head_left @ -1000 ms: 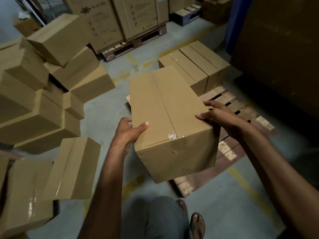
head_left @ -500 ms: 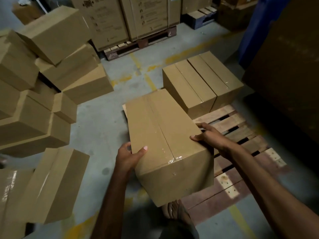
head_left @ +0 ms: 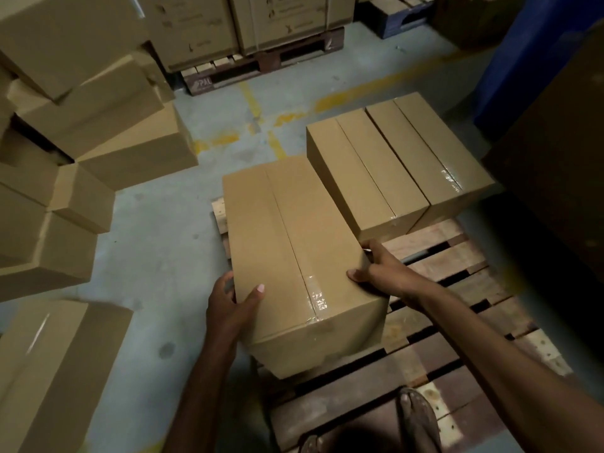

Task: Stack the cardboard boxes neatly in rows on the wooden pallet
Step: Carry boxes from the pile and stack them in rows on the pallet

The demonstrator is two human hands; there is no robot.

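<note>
Head view: the wooden pallet (head_left: 457,266) carries two placed boxes (head_left: 392,165) at its far end. The carried box (head_left: 294,256) is low over its left side, just beside them. Left hand (head_left: 228,308) and right hand (head_left: 382,273) clasp its near sides, fingers curled on it. It is probably best slid flush against that row, edges square.

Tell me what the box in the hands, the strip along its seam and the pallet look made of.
The held box looks like plain brown cardboard, matte, flaps meeting mid-top. The seam strip is probably clear plastic tape: it glints. The pallet seems rough unfinished wood, by its slats, grain and gaps.
</note>
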